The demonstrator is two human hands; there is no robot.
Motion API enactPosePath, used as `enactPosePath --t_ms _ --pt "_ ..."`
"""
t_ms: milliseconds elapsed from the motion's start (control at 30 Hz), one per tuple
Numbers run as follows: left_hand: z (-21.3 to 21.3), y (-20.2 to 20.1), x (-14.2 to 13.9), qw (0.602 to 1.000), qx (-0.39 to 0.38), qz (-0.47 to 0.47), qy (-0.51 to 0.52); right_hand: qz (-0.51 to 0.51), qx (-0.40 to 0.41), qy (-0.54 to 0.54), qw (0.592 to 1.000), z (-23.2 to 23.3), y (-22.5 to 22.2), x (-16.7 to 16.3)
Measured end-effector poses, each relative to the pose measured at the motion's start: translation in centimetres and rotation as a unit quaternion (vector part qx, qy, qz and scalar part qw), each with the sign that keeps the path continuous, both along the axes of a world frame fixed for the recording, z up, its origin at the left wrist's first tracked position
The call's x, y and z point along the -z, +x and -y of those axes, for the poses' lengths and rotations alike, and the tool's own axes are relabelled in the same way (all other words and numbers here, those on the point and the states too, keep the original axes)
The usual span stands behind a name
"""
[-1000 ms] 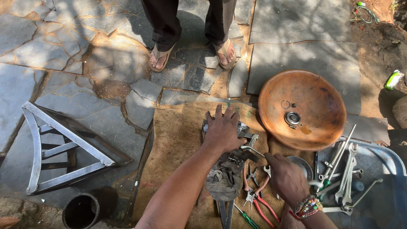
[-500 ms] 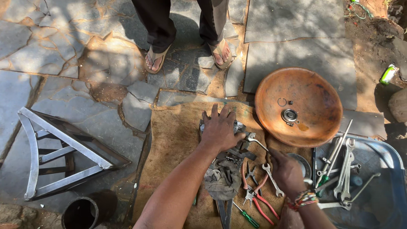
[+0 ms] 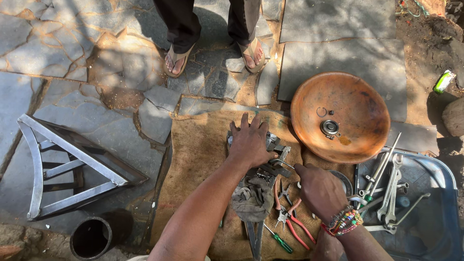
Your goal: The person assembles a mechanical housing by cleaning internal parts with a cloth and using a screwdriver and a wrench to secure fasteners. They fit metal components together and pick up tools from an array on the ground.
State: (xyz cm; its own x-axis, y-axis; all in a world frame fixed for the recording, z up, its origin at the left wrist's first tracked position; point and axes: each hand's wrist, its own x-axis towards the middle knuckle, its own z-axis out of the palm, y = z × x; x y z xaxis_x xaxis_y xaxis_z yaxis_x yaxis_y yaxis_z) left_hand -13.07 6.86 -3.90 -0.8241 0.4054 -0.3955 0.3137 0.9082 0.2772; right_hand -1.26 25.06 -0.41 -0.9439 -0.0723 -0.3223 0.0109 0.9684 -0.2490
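Note:
My left hand lies flat with fingers spread on a grey metal machine part that rests on a burlap sack. My right hand, with a beaded band on the wrist, is closed around a thin metal tool whose tip touches the part's right side. Below the part lie a dirty grey rag, red-handled pliers and a green-handled screwdriver.
A rusty orange pan holding a bearing sits at the right. A grey tray of spanners lies lower right. Another person's sandalled feet stand on the stone paving. A metal frame and black pipe lie left.
My view has tilted slightly, so everything sits a little higher in frame. My right hand has moved up towards the metal part; my left hand stays pressed on it.

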Motion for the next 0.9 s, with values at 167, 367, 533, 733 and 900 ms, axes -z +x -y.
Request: enactPosePath --t_ms 167,367,533,733,900 --pt "-0.1 0.1 0.1 1.000 0.005 -0.010 -0.004 -0.084 -0.022 -0.020 0.996 -1.4 0.7 2.6" --pt "-0.2 -0.1 0.4 1.000 0.011 0.003 -0.017 -0.075 0.064 -0.185 0.978 -2.8 1.6 9.5" --pt "-0.2 0.2 0.7 0.999 -0.005 -0.031 0.014 -0.104 0.133 -0.193 0.967 -3.0 2.8 11.7" --pt "-0.4 0.3 1.0 1.000 -0.004 -0.015 0.006 -0.102 0.019 -0.110 0.989 -3.4 1.0 6.2" --pt "-0.3 0.6 1.4 0.999 -0.002 -0.031 0.008 -0.088 -0.030 -0.037 0.995 -3.1 0.1 4.0"
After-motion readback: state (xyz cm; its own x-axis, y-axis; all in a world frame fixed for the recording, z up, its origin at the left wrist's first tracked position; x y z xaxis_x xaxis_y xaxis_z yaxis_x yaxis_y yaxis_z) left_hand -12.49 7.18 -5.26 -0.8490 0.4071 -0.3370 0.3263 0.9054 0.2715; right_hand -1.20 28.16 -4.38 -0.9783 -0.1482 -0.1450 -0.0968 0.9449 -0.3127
